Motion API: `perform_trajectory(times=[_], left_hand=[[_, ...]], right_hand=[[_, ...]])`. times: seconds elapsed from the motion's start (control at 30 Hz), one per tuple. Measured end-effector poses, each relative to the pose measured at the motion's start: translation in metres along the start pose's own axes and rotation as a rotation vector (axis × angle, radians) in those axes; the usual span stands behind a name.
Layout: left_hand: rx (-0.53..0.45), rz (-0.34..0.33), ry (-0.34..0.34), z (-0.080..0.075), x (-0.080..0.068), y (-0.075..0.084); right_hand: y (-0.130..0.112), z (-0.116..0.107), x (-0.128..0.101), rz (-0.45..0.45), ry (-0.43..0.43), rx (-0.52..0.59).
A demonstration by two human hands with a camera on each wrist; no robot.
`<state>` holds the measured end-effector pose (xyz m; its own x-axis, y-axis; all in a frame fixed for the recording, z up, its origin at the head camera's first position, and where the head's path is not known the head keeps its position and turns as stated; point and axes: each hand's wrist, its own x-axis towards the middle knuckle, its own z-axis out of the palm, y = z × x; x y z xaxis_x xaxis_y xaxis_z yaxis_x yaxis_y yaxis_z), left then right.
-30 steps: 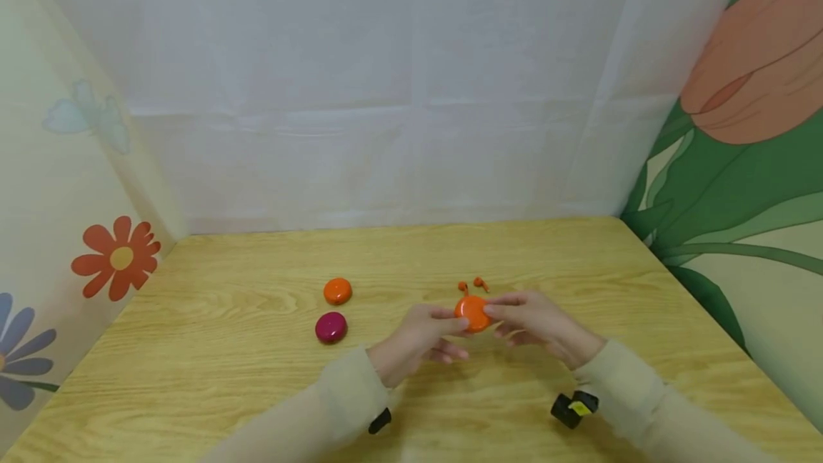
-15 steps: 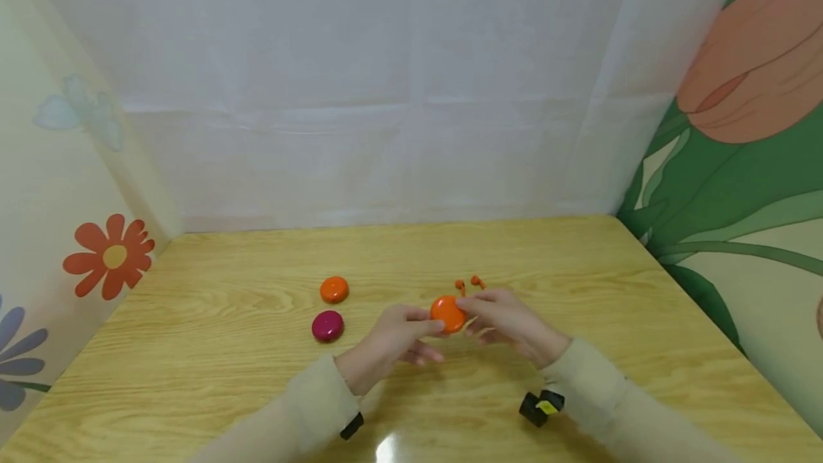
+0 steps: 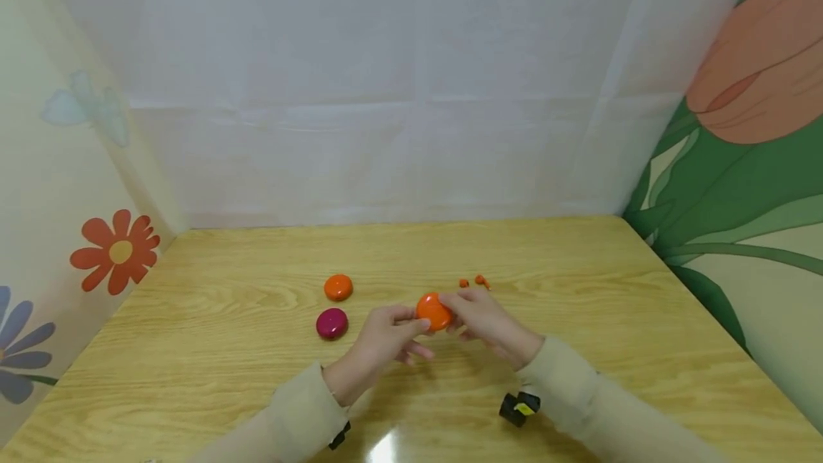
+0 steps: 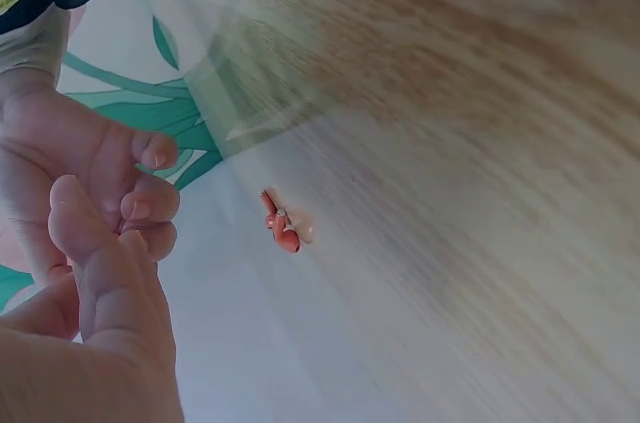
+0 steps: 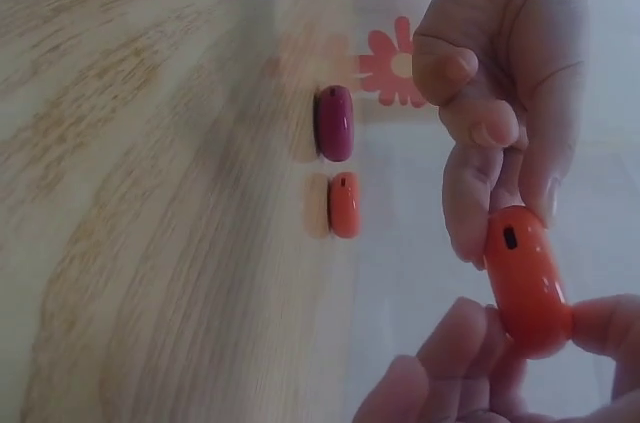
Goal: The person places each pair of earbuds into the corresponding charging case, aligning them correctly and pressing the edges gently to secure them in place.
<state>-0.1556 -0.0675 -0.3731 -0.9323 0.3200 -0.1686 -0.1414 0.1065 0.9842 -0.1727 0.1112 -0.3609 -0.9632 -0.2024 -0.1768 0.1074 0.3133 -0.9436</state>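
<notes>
A round, glossy orange earbud case [image 3: 434, 311] is held above the table between both hands. My left hand [image 3: 379, 341] pinches its left edge, thumb on top. On the opposite edge, my right hand [image 3: 489, 320] grips it between thumb and fingers. The right wrist view shows the case [image 5: 528, 278] edge-on, closed, with a dark port slot in its side. Two orange earbuds lie on the table just beyond the right hand, one earbud [image 3: 481, 281] plainly seen and the other earbud [image 3: 464, 283] partly hidden by the hand. The left wrist view hides the case behind the fingers.
To the left on the wooden table [image 3: 244, 349] rest a smaller-looking orange case [image 3: 338, 287] and a magenta case [image 3: 331, 324] in front of it. A white sheet [image 3: 386, 127] hangs behind the table. Flower-printed panels [image 3: 116, 252] stand at both sides.
Both hands have moved left with the orange case, away from the earbuds. The earbuds and the other two cases stay in place on the table.
</notes>
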Motion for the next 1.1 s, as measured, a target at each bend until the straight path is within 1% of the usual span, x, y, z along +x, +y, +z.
perform_trajectory(times=[0.13,0.27,0.43,0.53,0.67,0.8,0.9,1.1], left_hand=[[-0.008,0.007,0.012,-0.001,-0.001,-0.001],[-0.03,0.036,0.013,-0.002,-0.003,0.0],[-0.035,0.087,0.014,-0.006,-0.004,0.0],[-0.02,0.096,0.012,-0.009,-0.005,-0.001],[-0.023,0.108,0.023,-0.011,-0.006,-0.004],[-0.035,0.114,0.044,-0.015,-0.006,-0.004],[-0.036,0.108,0.055,-0.019,-0.007,-0.004],[-0.042,0.084,0.065,-0.024,-0.009,-0.002]], right_hand=[[-0.002,0.004,0.001,0.008,-0.001,-0.009],[-0.003,0.005,0.003,0.006,-0.032,-0.011],[-0.005,0.007,0.005,0.047,-0.03,0.03],[-0.006,0.009,0.007,0.076,-0.021,0.05],[-0.005,0.007,0.008,0.085,-0.046,0.08],[-0.002,-0.005,0.008,0.081,-0.035,0.112],[0.001,-0.018,0.01,0.089,0.005,0.125],[0.008,-0.045,0.012,0.105,0.044,0.112]])
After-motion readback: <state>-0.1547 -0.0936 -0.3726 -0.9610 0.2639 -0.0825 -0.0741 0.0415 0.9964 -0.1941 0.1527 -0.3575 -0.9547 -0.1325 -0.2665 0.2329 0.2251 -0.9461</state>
